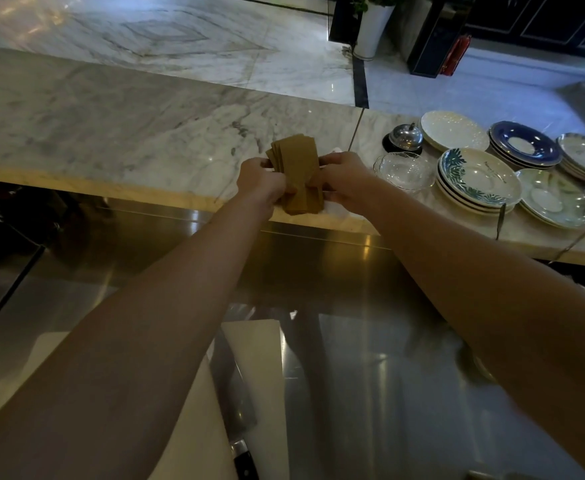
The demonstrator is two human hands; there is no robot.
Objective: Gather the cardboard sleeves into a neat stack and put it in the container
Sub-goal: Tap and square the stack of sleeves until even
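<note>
A bundle of several brown cardboard sleeves is held just above the near edge of the marble counter. The sleeves are fanned slightly at the top and not squared up. My left hand grips the bundle's left side and my right hand grips its right side, fingers wrapped around the edges. Something white shows under the bundle by my right hand; I cannot tell what it is. No container is clearly in view.
Right of my hands stand a glass dish, a metal call bell and several stacks of patterned plates. Below the counter lies a steel worktop with a white cutting board and a knife.
</note>
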